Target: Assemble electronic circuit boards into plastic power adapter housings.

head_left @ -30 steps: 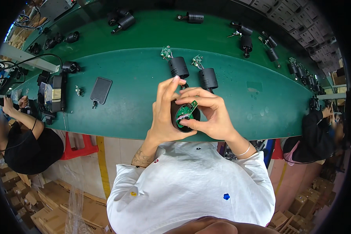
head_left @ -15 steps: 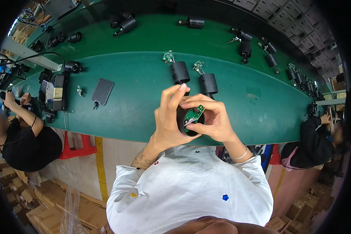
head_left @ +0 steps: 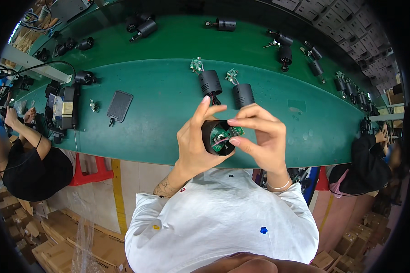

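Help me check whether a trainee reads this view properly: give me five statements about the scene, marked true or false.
1. The left hand holds a black cylindrical housing. True.
2. The right hand lies flat on the bench. False: its thumb and fingertips are at the green circuit board in the housing's open end.
3. Two black cylinders lie on the bench beyond the hands. True.
4. The dark flat pad lies to the right of both hands. False: it lies to their left.
5. The bracelet is on the left wrist. False: it is on the right.
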{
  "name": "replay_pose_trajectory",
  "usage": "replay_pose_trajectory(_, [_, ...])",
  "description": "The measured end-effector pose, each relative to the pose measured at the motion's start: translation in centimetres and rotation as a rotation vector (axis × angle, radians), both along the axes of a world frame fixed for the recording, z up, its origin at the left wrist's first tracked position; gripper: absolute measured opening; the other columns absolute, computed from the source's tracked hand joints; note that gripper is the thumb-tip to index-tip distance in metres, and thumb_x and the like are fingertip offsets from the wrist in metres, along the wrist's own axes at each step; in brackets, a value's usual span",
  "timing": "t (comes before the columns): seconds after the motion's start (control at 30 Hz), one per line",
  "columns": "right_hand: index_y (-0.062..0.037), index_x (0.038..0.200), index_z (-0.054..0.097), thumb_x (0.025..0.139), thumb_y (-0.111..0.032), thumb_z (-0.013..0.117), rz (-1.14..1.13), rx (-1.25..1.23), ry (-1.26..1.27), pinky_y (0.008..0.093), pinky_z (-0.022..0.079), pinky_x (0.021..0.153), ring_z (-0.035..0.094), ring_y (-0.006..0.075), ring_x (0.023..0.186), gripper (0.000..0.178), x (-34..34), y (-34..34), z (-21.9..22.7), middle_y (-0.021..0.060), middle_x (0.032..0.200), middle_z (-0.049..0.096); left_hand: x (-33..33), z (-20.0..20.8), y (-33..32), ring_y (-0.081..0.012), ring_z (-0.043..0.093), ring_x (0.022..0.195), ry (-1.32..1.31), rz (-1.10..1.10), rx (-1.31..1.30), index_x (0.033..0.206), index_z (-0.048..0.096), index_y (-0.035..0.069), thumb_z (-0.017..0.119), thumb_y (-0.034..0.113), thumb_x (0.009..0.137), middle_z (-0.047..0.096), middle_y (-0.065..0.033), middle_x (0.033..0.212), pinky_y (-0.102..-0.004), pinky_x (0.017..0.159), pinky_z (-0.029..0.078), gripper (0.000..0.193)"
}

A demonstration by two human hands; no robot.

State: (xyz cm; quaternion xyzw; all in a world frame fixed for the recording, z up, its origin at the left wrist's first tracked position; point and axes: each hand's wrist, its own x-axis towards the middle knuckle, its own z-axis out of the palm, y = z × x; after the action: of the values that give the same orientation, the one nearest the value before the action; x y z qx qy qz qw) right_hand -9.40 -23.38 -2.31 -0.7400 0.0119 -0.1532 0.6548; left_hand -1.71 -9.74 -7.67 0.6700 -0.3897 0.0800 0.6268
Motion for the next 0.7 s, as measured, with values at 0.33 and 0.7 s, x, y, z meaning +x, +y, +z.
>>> replay_pose_trajectory(0.33, [-0.0011, 0.078, 0.069, 0.060, 0.007, 0.077, -0.266, -0.532, -0.454, 0.0343, 0.052, 0.076, 0.060, 0.0256, 0.091, 0.021, -0.7, 2.6, 0.3, 0.0117, 0.088, 0.067, 0.4, -0.3, -0.5, -0.0252, 0.063, 0.079, -0.126, -0.050, -0.152, 0.113, 0.059, -0.004, 0.082, 0.008, 0.057, 0.068, -0.0159, 0.091, -0.0324, 0.070, 0.052, 0.062])
replay_pose_trajectory(0.7, [-0.0030, 0.073, 0.069, 0.057, 0.005, 0.076, -0.200, -0.097, -0.265, 0.0362, 0.050, 0.082, 0.060, 0.0238, 0.092, 0.019, 0.9, 2.7, -0.4, 0.0072, 0.088, 0.067, 0.2, -0.2, -1.0, -0.0270, 0.063, 0.081, 0.003, -0.137, -0.291, 0.100, 0.063, -0.003, 0.080, 0.004, 0.056, 0.068, -0.0145, 0.091, -0.0374, 0.075, 0.052, 0.048])
